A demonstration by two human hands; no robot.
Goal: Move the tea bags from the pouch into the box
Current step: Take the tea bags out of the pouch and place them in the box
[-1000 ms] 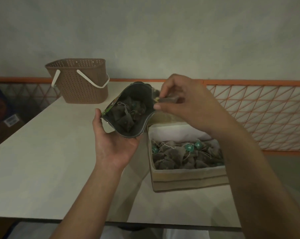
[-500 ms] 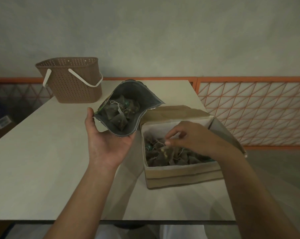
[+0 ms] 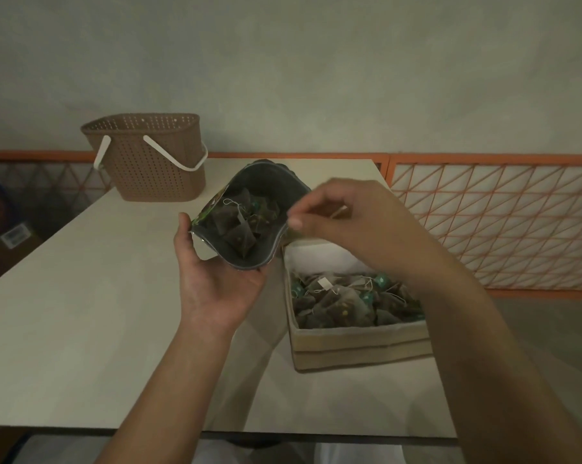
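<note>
A: Progress? 
B: Well past halfway, prob. Box point(image 3: 356, 343) on surface point(image 3: 82, 313) already heaped w/ pyramid tea bags point(image 3: 346, 301), strings + green tags tangled on top. Pouch point(image 3: 246, 216) not empty yet: a few bags left point(image 3: 239, 229) at the bottom, exact count hard to tell in the dim light.

A: Hands?
B: Left hand point(image 3: 216, 279) cupped under pouch, fingers curled round its base, mouth tipped open toward the camera. Right hand point(image 3: 346, 222) just beside pouch rim, thumb and forefinger drawn together. Nothing visible between fingertips point(image 3: 294, 224), so empty by the look of it, though blur leaves some doubt. Next step, judged: dip in for another bag.

A: Room to work?
B: Tight but short path. Pouch held above the surface, just left of box and a little higher; drop zone straight down-right. Box's near wall low, far flap point(image 3: 319, 254) standing up behind the pile, partly hidden by right wrist.

A: Edges to mind?
B: Box close to near-right corner of surface, front edge point(image 3: 216, 433) not far off. Orange lattice rail point(image 3: 500, 222) beyond the right side. Brown perforated basket point(image 3: 145, 155) far left-back, well apart, no obstacle. Plenty of bare top to the left.
</note>
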